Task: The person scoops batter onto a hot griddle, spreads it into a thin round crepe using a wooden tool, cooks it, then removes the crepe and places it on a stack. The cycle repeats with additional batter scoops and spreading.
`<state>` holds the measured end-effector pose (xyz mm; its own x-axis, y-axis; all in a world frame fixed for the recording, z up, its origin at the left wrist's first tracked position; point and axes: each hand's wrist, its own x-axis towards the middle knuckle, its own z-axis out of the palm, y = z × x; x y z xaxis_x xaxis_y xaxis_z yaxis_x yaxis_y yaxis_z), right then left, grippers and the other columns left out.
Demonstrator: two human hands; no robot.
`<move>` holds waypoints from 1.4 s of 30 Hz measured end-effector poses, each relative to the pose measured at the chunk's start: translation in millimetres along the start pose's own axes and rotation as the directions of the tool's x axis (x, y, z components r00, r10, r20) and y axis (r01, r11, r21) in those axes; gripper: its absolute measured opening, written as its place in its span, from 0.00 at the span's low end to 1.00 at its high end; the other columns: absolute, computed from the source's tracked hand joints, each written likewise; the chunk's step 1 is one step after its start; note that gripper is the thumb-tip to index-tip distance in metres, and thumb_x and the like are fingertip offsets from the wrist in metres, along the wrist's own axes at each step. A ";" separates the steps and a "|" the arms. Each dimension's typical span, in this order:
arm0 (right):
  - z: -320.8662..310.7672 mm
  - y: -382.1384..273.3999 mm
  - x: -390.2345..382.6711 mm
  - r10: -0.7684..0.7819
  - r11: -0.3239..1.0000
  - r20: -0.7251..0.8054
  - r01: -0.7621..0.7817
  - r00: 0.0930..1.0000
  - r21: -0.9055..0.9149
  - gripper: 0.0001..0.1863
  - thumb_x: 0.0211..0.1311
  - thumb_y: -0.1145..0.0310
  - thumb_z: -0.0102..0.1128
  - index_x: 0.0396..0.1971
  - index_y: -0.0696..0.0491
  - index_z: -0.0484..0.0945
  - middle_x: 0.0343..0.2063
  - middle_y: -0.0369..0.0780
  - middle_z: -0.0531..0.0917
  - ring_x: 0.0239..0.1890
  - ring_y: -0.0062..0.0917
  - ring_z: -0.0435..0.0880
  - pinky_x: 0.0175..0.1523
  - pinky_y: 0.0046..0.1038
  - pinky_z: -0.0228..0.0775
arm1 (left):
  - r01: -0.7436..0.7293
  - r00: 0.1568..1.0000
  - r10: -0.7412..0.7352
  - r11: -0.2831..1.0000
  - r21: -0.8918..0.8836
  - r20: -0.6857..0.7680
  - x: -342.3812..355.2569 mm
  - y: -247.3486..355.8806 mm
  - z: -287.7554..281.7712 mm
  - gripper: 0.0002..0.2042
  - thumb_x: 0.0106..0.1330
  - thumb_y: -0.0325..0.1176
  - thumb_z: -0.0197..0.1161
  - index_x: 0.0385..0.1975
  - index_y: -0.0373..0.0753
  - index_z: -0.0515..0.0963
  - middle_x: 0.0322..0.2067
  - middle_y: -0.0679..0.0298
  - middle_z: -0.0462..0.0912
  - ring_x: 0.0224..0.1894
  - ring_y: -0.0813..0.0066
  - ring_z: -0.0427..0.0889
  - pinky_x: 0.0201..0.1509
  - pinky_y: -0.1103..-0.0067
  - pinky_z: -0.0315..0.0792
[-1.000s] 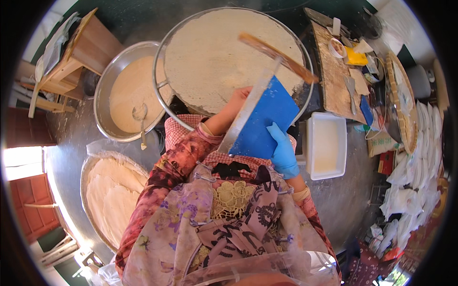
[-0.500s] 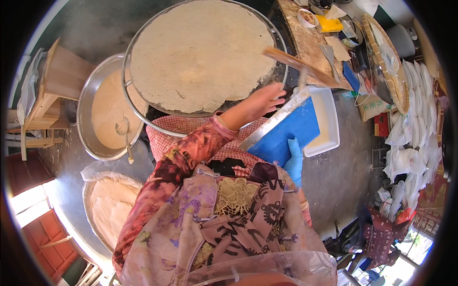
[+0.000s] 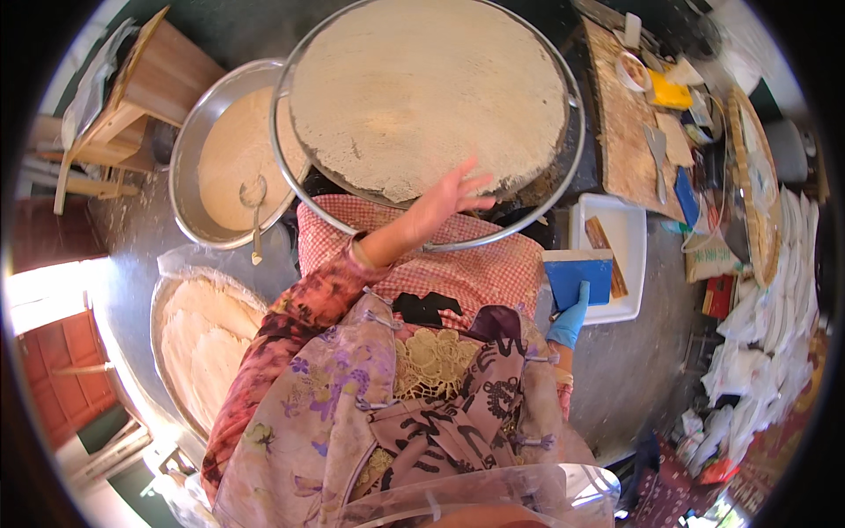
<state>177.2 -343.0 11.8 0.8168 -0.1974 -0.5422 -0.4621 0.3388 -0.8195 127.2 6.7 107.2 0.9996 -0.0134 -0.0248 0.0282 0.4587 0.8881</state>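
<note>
Over the near edge of the big round griddle (image 3: 563,189), covered by a thin pale flatbread (image 3: 422,88), the bare left hand (image 3: 449,198) hangs open, fingers spread. Off to the right, the blue-gloved right hand (image 3: 569,317) grips a flat blue scraper (image 3: 576,277) beside a white tray (image 3: 625,238). A batter bowl (image 3: 189,176) sits left.

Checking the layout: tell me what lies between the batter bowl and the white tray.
In the head view, the big round griddle sits between batter bowl and white tray.

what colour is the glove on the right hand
Blue. The glove on the right hand shows best in the head view, touching a blue flat scraper.
</note>
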 end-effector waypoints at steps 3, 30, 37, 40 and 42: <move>0.9 0.7 27.4 0.132 0.983 -0.179 -0.152 0.975 -0.102 0.28 0.55 0.49 0.58 0.50 0.53 0.72 0.40 0.36 0.79 0.33 0.22 0.77 0.37 0.19 0.69 | -0.014 0.999 0.028 0.860 0.511 -0.020 -63.5 -7.0 -23.1 0.28 0.65 0.40 0.52 0.62 0.33 0.55 0.57 0.51 0.66 0.51 0.63 0.75 0.56 0.71 0.66; 43.7 51.7 4.0 0.463 0.881 0.387 -0.367 0.797 -0.298 0.31 0.58 0.46 0.54 0.55 0.52 0.65 0.44 0.44 0.76 0.39 0.36 0.77 0.43 0.32 0.73 | 0.657 0.650 -0.022 0.518 0.548 -0.759 -267.0 -81.2 -109.2 0.50 0.54 0.54 0.63 0.64 0.30 0.38 0.64 0.40 0.44 0.68 0.53 0.43 0.68 0.72 0.45; 41.0 39.4 17.2 0.523 0.852 0.438 -0.428 0.731 -0.303 0.31 0.58 0.45 0.53 0.54 0.51 0.65 0.44 0.44 0.76 0.39 0.36 0.77 0.43 0.33 0.73 | 0.522 0.776 -0.117 0.671 0.526 -0.620 -328.5 -62.5 -50.5 0.39 0.65 0.50 0.51 0.65 0.31 0.41 0.65 0.43 0.42 0.69 0.55 0.41 0.69 0.71 0.40; 42.4 31.9 29.6 0.525 0.850 0.457 -0.421 0.718 -0.315 0.31 0.58 0.45 0.53 0.54 0.51 0.65 0.44 0.44 0.76 0.39 0.35 0.78 0.43 0.33 0.73 | 0.451 0.788 -0.102 0.768 0.456 -0.607 -347.9 -55.0 -11.4 0.41 0.64 0.51 0.52 0.64 0.28 0.40 0.63 0.43 0.51 0.68 0.55 0.47 0.68 0.72 0.46; 42.4 28.3 36.3 0.527 0.849 0.464 -0.420 0.712 -0.321 0.31 0.58 0.45 0.53 0.54 0.51 0.65 0.44 0.44 0.76 0.39 0.35 0.78 0.42 0.33 0.73 | 0.458 0.762 -0.143 0.809 0.370 -0.632 -359.5 -50.5 3.8 0.40 0.65 0.50 0.52 0.64 0.29 0.39 0.62 0.44 0.53 0.66 0.57 0.50 0.66 0.73 0.48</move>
<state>208.4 -301.6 -23.2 0.4978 0.4649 -0.7321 -0.8461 0.0752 -0.5277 -233.6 -15.0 73.1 0.7579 0.4858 -0.4355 0.4803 0.0364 0.8764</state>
